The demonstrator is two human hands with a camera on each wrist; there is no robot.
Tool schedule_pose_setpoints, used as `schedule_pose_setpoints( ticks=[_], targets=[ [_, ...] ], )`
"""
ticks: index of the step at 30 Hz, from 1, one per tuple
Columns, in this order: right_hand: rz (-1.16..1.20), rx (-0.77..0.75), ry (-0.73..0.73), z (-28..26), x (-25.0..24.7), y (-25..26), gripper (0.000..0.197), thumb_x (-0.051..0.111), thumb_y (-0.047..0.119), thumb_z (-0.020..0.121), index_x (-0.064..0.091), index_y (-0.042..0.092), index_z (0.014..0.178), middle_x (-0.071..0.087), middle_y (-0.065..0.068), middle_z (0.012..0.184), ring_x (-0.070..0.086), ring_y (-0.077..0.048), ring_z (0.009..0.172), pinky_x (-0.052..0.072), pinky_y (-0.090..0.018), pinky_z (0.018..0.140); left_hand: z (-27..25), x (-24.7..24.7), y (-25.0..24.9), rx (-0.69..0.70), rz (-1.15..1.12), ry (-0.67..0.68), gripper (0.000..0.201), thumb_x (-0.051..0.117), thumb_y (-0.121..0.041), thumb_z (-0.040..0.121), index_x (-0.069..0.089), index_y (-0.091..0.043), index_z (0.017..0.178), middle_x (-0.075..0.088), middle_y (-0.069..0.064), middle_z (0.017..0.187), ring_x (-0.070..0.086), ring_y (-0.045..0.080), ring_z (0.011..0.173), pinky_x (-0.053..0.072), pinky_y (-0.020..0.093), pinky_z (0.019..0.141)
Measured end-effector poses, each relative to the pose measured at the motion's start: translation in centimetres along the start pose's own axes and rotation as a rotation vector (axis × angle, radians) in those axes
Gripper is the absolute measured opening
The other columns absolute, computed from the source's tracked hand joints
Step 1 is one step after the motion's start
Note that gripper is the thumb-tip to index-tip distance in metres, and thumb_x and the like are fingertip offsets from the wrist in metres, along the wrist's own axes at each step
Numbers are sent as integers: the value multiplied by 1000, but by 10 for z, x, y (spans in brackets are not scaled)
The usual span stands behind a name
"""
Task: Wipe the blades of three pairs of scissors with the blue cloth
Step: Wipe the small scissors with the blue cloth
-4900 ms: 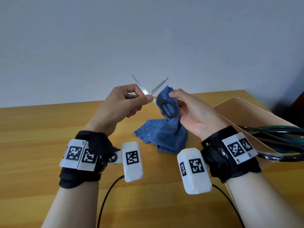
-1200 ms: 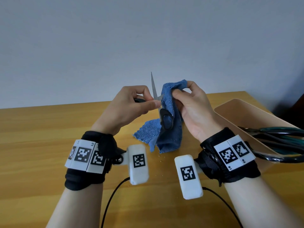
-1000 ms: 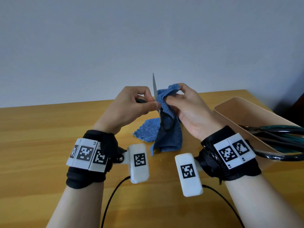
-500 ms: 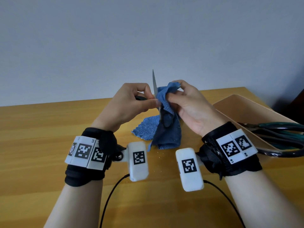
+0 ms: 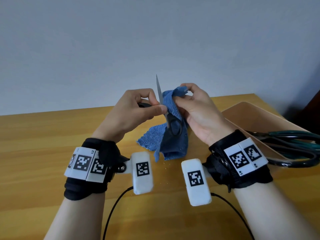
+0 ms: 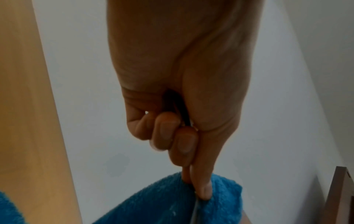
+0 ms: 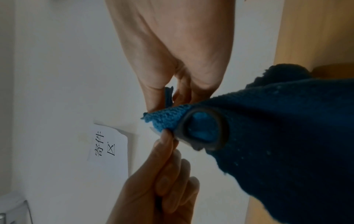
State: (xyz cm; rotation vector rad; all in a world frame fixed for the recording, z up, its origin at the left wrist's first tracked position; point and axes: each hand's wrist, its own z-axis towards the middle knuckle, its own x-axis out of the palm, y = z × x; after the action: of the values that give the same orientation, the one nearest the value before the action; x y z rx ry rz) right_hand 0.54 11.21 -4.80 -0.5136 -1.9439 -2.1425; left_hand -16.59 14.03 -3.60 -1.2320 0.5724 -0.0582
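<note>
Above the wooden table [image 5: 43,135] my left hand [image 5: 131,111] grips one black handle of a small pair of scissors [image 5: 160,94]. One silver blade points straight up; the other is hidden in the blue cloth [image 5: 170,104]. My right hand [image 5: 192,104] pinches the cloth round that hidden blade, and the rest of the cloth hangs down to the table. The second black handle loop [image 5: 174,127] shows against the cloth, and it appears again as a grey loop [image 7: 203,130] in the right wrist view. In the left wrist view my fingers [image 6: 184,145] curl on the dark handle above the cloth [image 6: 162,201].
A beige bin [image 5: 245,115] stands at the right and holds larger scissors with dark green handles [image 5: 290,141]. Two black cables [image 5: 112,210] run from the wrist cameras toward the front edge. A plain wall rises behind the table.
The scissors turned from a wide open V to one blade upright. My right hand wrapped the cloth over the other blade and keeps working along it; over the last second little has shifted.
</note>
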Motion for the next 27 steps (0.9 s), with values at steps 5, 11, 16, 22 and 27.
schedule_pose_setpoints(
  ticks=[5, 11, 16, 22, 27],
  targets=[
    [61, -80, -104, 0, -5, 8, 35, 65, -3, 89, 47, 8, 117, 71, -16, 90, 69, -22, 71, 57, -29, 60, -2, -4, -2, -1, -19, -4, 30, 77, -17, 86, 53, -9, 69, 47, -9, 49, 37, 8, 48, 30, 12, 47],
    [122, -109, -193, 0, 2, 5, 41, 65, -7, 87, 47, 4, 123, 70, -17, 91, 69, -22, 72, 57, -28, 58, -3, -8, 0, -6, -14, -18, 30, 78, -19, 85, 54, -10, 70, 45, -8, 50, 38, 7, 47, 31, 13, 47],
    [226, -134, -310, 4, -10, 7, 30, 61, -7, 90, 51, 8, 113, 69, -2, 74, 69, -14, 68, 59, -25, 61, -4, -13, 2, -21, 20, 4, 28, 76, -16, 87, 55, 0, 78, 49, -13, 44, 37, 4, 45, 31, 11, 45],
    [201, -97, -208, 12, -26, 6, 15, 54, -8, 94, 59, 5, 97, 67, -8, 87, 70, -12, 73, 57, -22, 72, -2, -15, 5, -51, 15, -35, 28, 78, -18, 86, 55, -7, 74, 50, -13, 47, 40, 5, 46, 31, 11, 45],
    [61, 13, 37, 9, -6, -11, 23, 55, -5, 93, 62, -1, 115, 69, -17, 99, 68, -22, 86, 56, -37, 87, 1, -11, 7, -57, 0, -71, 29, 79, -19, 85, 55, -9, 70, 48, -11, 48, 42, 6, 48, 32, 10, 46]
  ],
)
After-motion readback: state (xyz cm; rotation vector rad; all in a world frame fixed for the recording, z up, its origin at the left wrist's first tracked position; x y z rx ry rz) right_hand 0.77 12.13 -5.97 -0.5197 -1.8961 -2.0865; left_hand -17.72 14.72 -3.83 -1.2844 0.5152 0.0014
